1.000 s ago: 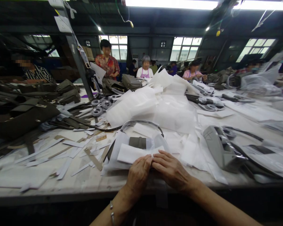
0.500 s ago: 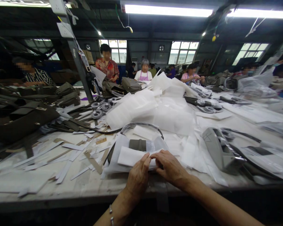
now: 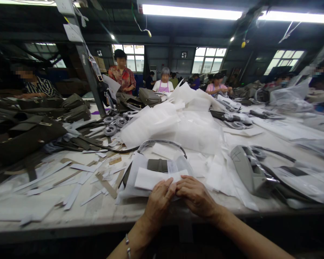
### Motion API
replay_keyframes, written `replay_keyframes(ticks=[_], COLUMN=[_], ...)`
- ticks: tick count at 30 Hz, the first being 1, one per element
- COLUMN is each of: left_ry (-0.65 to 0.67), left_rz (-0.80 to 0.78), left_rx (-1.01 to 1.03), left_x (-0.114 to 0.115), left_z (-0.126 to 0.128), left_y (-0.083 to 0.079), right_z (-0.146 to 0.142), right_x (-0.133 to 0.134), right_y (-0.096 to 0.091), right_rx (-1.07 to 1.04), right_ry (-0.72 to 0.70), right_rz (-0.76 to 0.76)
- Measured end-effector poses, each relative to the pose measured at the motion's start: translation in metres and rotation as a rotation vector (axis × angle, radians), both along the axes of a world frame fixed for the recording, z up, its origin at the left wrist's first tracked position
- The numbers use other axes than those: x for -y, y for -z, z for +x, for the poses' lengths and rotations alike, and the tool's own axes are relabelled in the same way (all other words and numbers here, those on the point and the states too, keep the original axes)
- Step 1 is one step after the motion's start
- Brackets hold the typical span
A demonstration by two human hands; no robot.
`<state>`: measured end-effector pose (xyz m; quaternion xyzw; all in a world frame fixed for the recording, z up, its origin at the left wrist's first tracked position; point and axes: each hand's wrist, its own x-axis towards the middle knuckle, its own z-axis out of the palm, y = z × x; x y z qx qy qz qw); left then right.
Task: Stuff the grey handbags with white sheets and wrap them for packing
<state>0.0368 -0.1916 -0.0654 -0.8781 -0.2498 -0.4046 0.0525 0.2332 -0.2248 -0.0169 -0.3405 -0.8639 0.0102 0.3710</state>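
A dark olive handbag (image 3: 157, 165) lies at the table's front edge, partly covered by translucent white wrapping. Its curved strap (image 3: 164, 141) arches behind it. Across its near side lies a folded white foam sheet (image 3: 148, 178). My left hand (image 3: 160, 197) has its fingers pressed together on the sheet's near edge, thumb toward the right. Close beside it, my right hand (image 3: 196, 196) curls its fingers over the right end of the same sheet. The fingertips nearly meet, and what lies beneath the palms is hidden.
A tall heap of white foam sheets (image 3: 172, 124) rises behind the bag. Paper strips (image 3: 81, 180) litter the left, before piled dark bags (image 3: 24, 133). A grey tape dispenser (image 3: 251, 169) stands at right beside another wrapped bag (image 3: 299, 180). Several people sit or stand across the table.
My right hand has shifted slightly; its raised, bent fingers now lie flatter on the sheet's right end. My left hand's fingers have moved a little right. The bag stays in place.
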Motion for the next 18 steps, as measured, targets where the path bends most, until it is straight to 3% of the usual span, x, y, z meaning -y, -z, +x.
replay_keyframes(ticks=[6, 10, 14, 18], left_ry=[0.069, 0.189, 0.115, 0.066], left_rz=[-0.038, -0.184, -0.248, -0.194], left_rx=[0.001, 0.008, 0.051, 0.048], left_x=[0.002, 0.003, 0.004, 0.004], left_z=[-0.003, -0.009, -0.001, 0.007], left_y=[-0.011, -0.021, -0.022, -0.018], right_z=[0.007, 0.004, -0.001, 0.011], right_x=[0.007, 0.008, 0.01, 0.029], right_y=[0.007, 0.014, 0.015, 0.008], right_rx=[-0.035, -0.016, -0.003, 0.061], right_ry=[-0.026, 0.015, 0.073, 0.059], right_rz=[0.051, 0.1, 0.136, 0.139])
